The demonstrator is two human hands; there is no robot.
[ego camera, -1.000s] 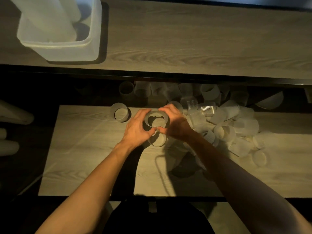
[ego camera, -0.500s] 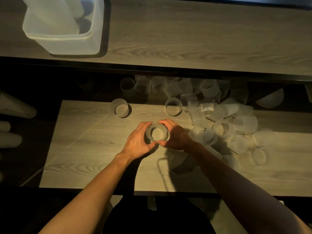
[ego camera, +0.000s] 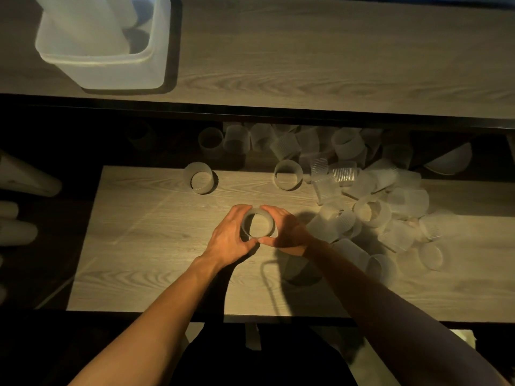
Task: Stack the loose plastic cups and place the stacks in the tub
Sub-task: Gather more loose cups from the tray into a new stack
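Cup [ego camera: 259, 225], ribbed and mouth up, is gripped over the lower surface [ego camera: 139, 246]: my left hand [ego camera: 227, 238] and right hand [ego camera: 287, 232] both curl round its sides. Loose cups [ego camera: 376, 207] lie heaped just to its right. Far left, the tub [ego camera: 111, 71] holds stacks [ego camera: 83, 20] on the upper surface [ego camera: 306, 51].

Both bare forearms come up from the bottom edge of the frame, the left from the lower left and the right from the lower right, and converge near the centre. The left hand [ego camera: 227, 238] and right hand [ego camera: 288, 232] meet around a ribbed plastic cup [ego camera: 260, 227], each with fingers curled over its far side and thumb along its near side. The two thumb tips almost touch. The backs of both hands face up.
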